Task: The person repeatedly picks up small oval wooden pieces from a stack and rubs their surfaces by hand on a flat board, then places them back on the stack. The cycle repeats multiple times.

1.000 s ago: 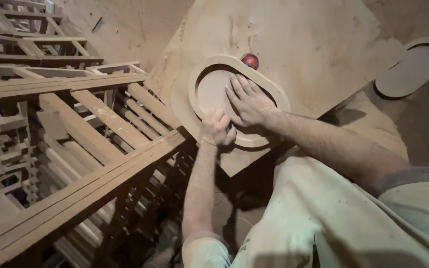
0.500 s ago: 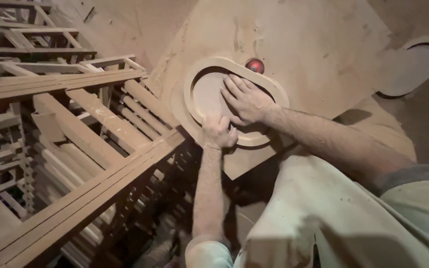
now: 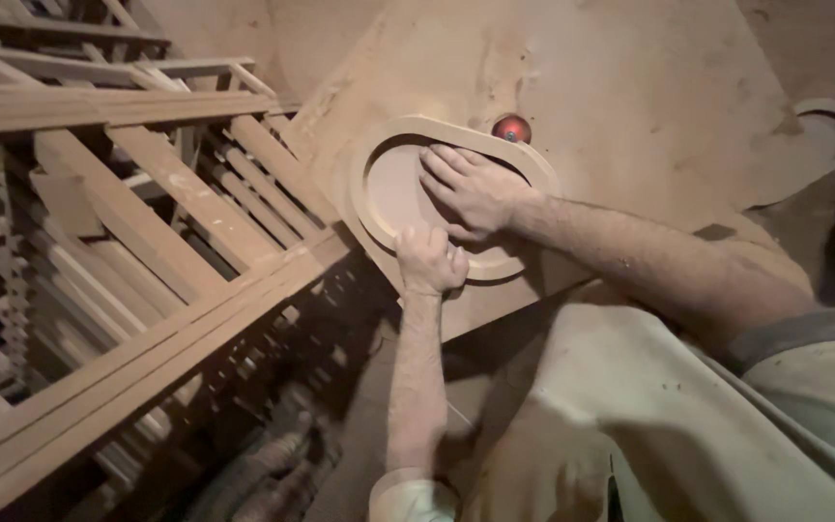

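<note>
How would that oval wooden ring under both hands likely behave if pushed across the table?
The oval wooden ring looks rigid, so it should probably slide as one piece. Lying flat, it seems unlikely to roll or tip. The dusty table may let it slip easily, which may be why the right hand and left hand press it.

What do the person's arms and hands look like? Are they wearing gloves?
No gloves: both hands, left and right, are bare, and so are the forearms. A light sleeve ends near the left elbow, and a grey sleeve covers the right upper arm. A dusty beige apron hangs in front.
</note>
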